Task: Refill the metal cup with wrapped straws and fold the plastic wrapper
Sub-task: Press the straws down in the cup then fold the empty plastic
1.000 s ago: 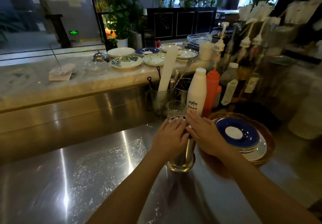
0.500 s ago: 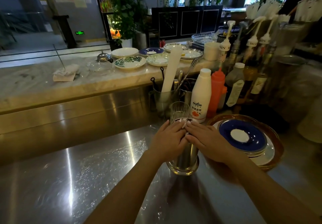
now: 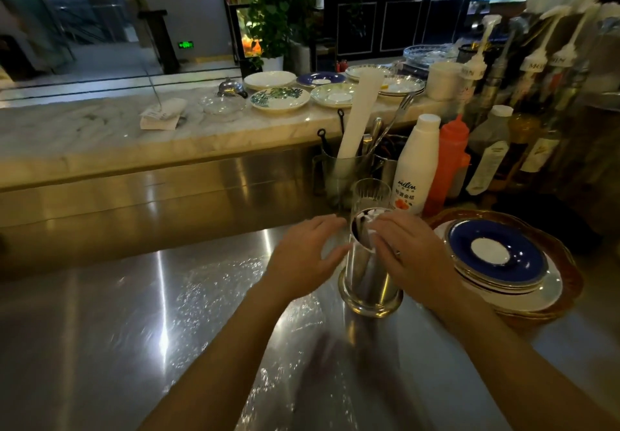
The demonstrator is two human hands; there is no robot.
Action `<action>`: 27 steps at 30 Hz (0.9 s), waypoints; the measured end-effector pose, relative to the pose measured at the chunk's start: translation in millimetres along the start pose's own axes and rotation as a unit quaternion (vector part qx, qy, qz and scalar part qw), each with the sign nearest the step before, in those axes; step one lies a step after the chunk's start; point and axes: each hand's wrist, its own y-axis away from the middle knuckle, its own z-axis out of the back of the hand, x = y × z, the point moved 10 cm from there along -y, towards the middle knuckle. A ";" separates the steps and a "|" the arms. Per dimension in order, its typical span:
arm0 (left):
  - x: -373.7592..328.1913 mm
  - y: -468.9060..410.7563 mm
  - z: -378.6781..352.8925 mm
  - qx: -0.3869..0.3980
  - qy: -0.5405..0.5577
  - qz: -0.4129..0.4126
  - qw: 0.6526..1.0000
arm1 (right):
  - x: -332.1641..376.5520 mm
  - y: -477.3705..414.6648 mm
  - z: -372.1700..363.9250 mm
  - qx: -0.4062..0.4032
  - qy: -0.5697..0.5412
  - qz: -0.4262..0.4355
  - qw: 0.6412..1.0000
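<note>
Head view: metal cup (image 3: 369, 279) upright on steel surface (image 3: 134, 330), near centre, mouth partly exposed at its left side. Wrapped straws (image 3: 364, 234) inside, white ends and dark lengths visible at the rim. Right hand (image 3: 412, 256) laid over the right part of the cup mouth, fingers (image 3: 385, 229) curled on the straw tops; grip closed loosely on the straws, exact hold hidden by the hand itself. Left hand (image 3: 302, 256) just beside the cup's left wall, fingers spread, thumb near or touching the wall; grip open, holding nothing. Contact at thumb tip blurred, cannot tell.

Clear crinkled plastic wrapper (image 3: 295, 356) flat on the surface, under and in front of the forearms, extent hard to trace against reflections.

Directly behind cup: ribbed drinking glass (image 3: 370, 194). Behind that: white bottle (image 3: 416, 165) with printed label, orange squeeze bottle (image 3: 448, 158) beside it, glass utensil holder (image 3: 345, 175) with white roll (image 3: 360, 115) and metal tools. Right of cup: stack of plates (image 3: 503, 262), blue one on top, set in brown tray (image 3: 567, 273). Far right: pump-topped syrup bottles (image 3: 543, 71). Beyond: raised marble ledge (image 3: 84, 135) carrying assorted plates (image 3: 280, 100), small bell (image 3: 230, 88), folded receipts (image 3: 161, 116).
</note>
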 end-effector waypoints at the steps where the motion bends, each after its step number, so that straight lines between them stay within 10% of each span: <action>1: 8.3 7.8 6.3 -0.005 -0.004 0.014 1.000 | 5.0 -0.1 -7.1 0.007 -0.017 -0.006 1.000; 10: 93.3 100.7 38.0 -0.016 -0.030 0.179 0.983 | 43.7 14.7 -90.9 0.094 -0.055 0.000 0.994; 19: 189.5 227.4 45.9 -0.013 -0.053 0.461 0.886 | -21.8 84.6 -193.6 0.285 -0.055 -0.317 0.903; 27: 200.4 264.5 36.5 -0.048 0.047 0.556 0.828 | -22.2 107.4 -213.5 0.310 -0.155 -0.439 0.829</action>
